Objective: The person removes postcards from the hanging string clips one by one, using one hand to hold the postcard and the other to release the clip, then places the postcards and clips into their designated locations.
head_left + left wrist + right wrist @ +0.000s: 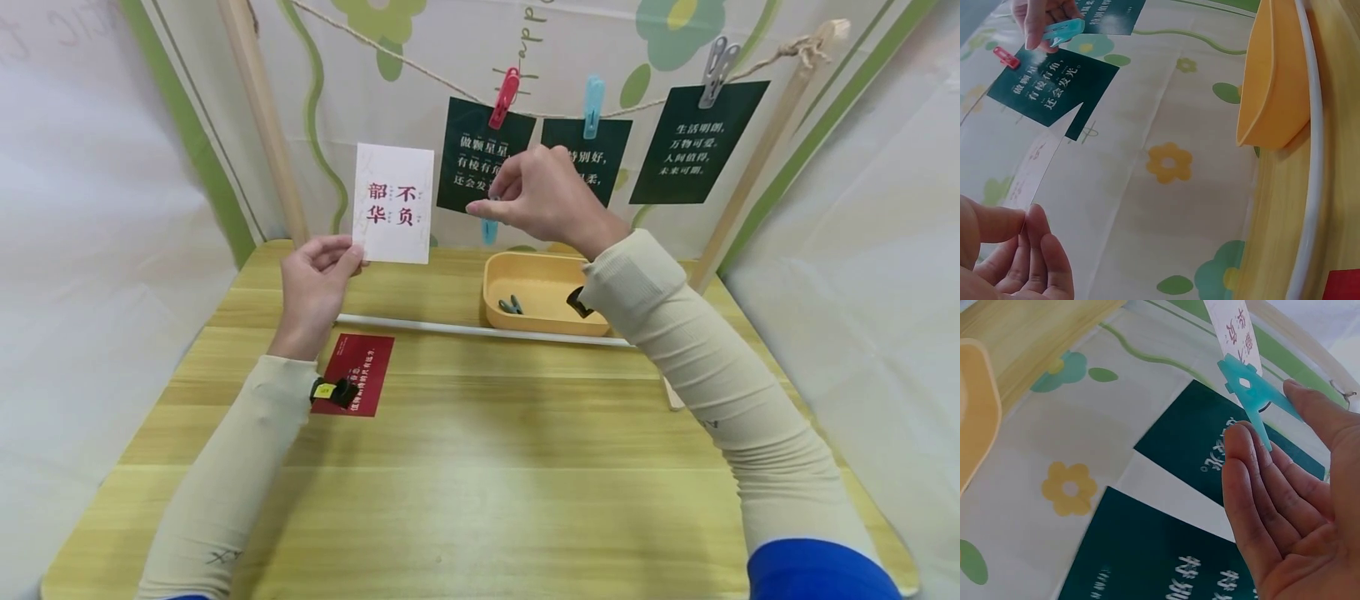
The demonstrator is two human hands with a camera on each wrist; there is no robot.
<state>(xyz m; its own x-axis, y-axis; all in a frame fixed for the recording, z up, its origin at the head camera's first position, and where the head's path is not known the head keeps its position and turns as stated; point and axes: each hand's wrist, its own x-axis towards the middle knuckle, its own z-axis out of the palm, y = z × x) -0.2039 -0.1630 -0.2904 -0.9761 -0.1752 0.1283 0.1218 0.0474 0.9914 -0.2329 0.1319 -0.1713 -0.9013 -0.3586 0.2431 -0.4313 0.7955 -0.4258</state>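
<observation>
Pinches a white card by its lower left corner between the thumb and fingers of the left hand. Holds it upright in the air, with red characters toward the head camera, below the sloping rope and just left of the left green card. Pinches a light blue clothespin between the thumb and fingertips of the right hand. Carries it in front of the lower part of that green card, to the right of the white card and apart from it in the head view. Has the two hands apart from each other.

Shows the left green card clipped to the rope with a red clothespin, the middle green card with a blue clothespin and partly covered by the right hand, and the right green card with a grey clothespin. Knots the rope near the top of a wooden post at right.

Has on the surface a yellow tray with a dark green clothespin inside, a white rod in front of it, and a red card lying flat, partly hidden by a black wrist strap.
</observation>
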